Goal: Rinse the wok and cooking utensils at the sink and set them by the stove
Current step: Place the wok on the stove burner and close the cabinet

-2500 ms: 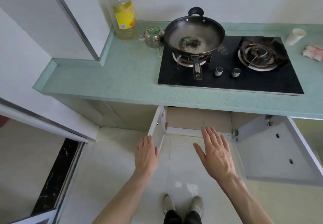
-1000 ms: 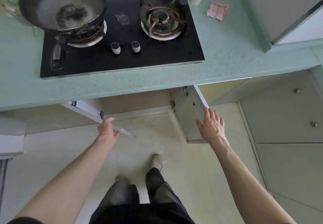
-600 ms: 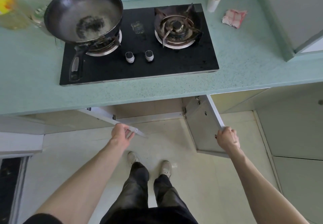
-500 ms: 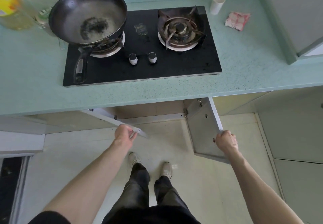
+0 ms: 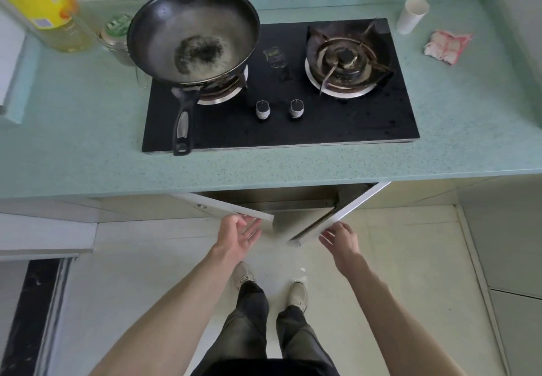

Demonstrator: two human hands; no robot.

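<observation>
The left hand (image 5: 239,236) is open, with the fingers loosely spread, and the fingertips reach the free edge of the left cabinet door (image 5: 225,206). It does not grip the door. The right hand (image 5: 340,236) is also open, the fingers relaxed, and it is just beside the free edge of the right cabinet door (image 5: 349,211); I cannot tell if it really touches. Both hands hold nothing. The two doors are half open under the green counter (image 5: 88,147), and their edges come near each other.

The wok (image 5: 193,35) stands on the left burner of the black stove (image 5: 293,129), with its long handle (image 5: 183,120) pointing toward the person. In its bottom there is a dark residue. The right burner (image 5: 347,60) is bare.

By count: one wok, two burners, two knobs (image 5: 280,109), two cabinet doors. On the counter are one oil bottle (image 5: 44,6), one small jar (image 5: 117,34) just beside the wok, one white cup (image 5: 412,15) and one crumpled wrapper (image 5: 447,46). Two shoes (image 5: 271,283) are on the floor below.
</observation>
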